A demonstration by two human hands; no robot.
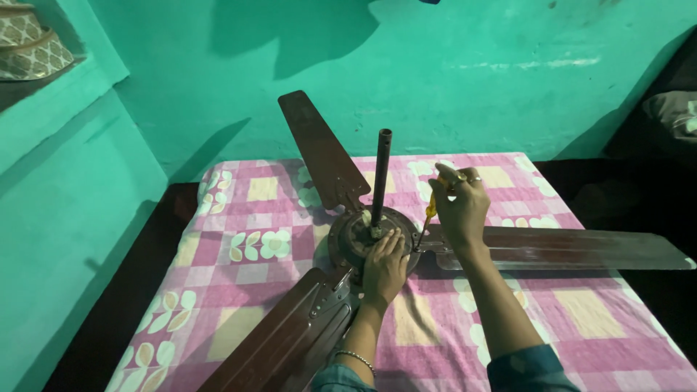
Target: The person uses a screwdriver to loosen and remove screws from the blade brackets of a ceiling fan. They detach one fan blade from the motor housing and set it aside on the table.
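Slippage is the main risk: the right hand pinches the yellow-handled screwdriver in a closed grip, its tip set at the junction of the motor hub and the right blade, and a tilted shaft could skid off the fastener toward the left hand, which lies flat with fingers spread on the hub. The ceiling fan lies on a pink checked bed cover, so the soft bedding could let it rock under pressure. The screwdriver's long axis runs steeply, handle up and away, tip down toward the hub; the fan's downrod stands near upright.
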